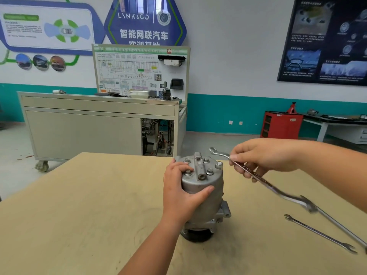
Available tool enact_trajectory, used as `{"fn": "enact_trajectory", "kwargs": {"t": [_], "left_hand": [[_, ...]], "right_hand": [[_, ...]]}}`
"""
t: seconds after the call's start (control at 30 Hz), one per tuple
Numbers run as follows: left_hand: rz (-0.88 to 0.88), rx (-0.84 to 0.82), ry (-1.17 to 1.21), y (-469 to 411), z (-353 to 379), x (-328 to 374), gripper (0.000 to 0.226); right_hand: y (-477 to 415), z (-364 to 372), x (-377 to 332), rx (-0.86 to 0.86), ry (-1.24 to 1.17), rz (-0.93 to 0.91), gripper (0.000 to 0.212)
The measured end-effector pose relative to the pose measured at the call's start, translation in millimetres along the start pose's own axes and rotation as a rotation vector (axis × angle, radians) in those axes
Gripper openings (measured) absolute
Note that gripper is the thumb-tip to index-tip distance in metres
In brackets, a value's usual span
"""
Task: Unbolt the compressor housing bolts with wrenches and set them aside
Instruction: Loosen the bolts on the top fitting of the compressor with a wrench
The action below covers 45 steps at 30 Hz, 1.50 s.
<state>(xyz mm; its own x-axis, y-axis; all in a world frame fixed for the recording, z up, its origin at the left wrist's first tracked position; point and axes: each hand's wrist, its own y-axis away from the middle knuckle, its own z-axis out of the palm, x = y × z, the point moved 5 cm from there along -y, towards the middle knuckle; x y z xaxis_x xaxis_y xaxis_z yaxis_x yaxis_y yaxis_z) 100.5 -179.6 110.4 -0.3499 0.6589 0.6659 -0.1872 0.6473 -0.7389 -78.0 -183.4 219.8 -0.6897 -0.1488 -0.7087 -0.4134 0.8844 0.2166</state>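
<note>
While the left hand [178, 191] grips the upright compressor [202, 187] mid-bench [79, 205], bolts [206, 160] seated, the right hand [264, 155] pinches a combination wrench [256, 175] beside it; two spare wrenches [319, 234] lie toward the right edge.

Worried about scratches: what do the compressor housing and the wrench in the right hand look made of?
Compressor housing: likely cast aluminium, matte pale grey with a dull, slightly rough skin. Wrench held by the right hand: probably chromed steel, going by its bright reflective shine.
</note>
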Motion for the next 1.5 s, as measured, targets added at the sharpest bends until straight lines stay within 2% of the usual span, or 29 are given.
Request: {"fn": "enact_trajectory", "kwargs": {"t": [0.13, 0.2, 0.3, 0.47, 0.53, 0.6, 0.67, 0.73, 0.8, 0.87, 0.93, 1.0, 1.1, 1.33, 1.5], "left_hand": [[0.031, 0.017, -0.002, -1, 0, 0, 0.052], [0.046, 0.025, -0.003, 0, 0, -1, 0.052], [0.061, 0.028, -0.009, -1, 1, -2, 0.051], [0.063, 0.035, -0.017, 0, 1, -4, 0.053], [0.055, 0.026, -0.026, 0, 1, -4, 0.052], [0.047, 0.016, -0.024, 0, 1, -3, 0.052], [0.048, 0.014, -0.026, 0, 1, -3, 0.052], [0.046, 0.014, -0.027, 1, 2, -3, 0.052], [0.043, 0.015, -0.038, 1, 1, -3, 0.051], [0.036, 0.020, -0.039, 1, 1, -4, 0.052], [0.035, 0.023, -0.034, 1, 1, -3, 0.052], [0.036, 0.021, -0.033, 1, 1, -3, 0.051], [0.041, 0.023, -0.024, 1, 0, -2, 0.051], [0.039, 0.018, -0.017, 0, 0, 0, 0.051], [0.076, 0.038, -0.027, 0, 0, -1, 0.051]], "right_hand": [[9, 39, 2, -0.112, -0.331, 0.013, 0.024], [10, 52, 2, -0.142, -0.372, 0.035, 0.027], [6, 58, 0, -0.095, -0.393, 0.051, 0.033], [-2, 63, -5, -0.055, -0.442, 0.066, 0.027], [1, 52, -4, -0.052, -0.264, 0.091, 0.028], [3, 30, -5, -0.028, 0.035, 0.126, 0.031], [3, 8, -7, 0.065, 0.365, 0.129, 0.035], [-1, -4, -8, 0.185, 0.669, 0.051, 0.032], [-5, -8, -7, 0.260, 0.786, -0.053, 0.021], [-2, -15, -7, 0.302, 0.624, -0.101, 0.014], [4, -23, -8, 0.352, 0.400, -0.094, 0.018], [10, -20, -8, 0.366, 0.292, -0.021, 0.030], [13, 3, 0, 0.245, 0.080, 0.117, 0.053], [21, 35, 3, -0.014, -0.157, 0.113, 0.033], [20, 50, -2, -0.001, -0.410, 0.066, 0.026]]}}
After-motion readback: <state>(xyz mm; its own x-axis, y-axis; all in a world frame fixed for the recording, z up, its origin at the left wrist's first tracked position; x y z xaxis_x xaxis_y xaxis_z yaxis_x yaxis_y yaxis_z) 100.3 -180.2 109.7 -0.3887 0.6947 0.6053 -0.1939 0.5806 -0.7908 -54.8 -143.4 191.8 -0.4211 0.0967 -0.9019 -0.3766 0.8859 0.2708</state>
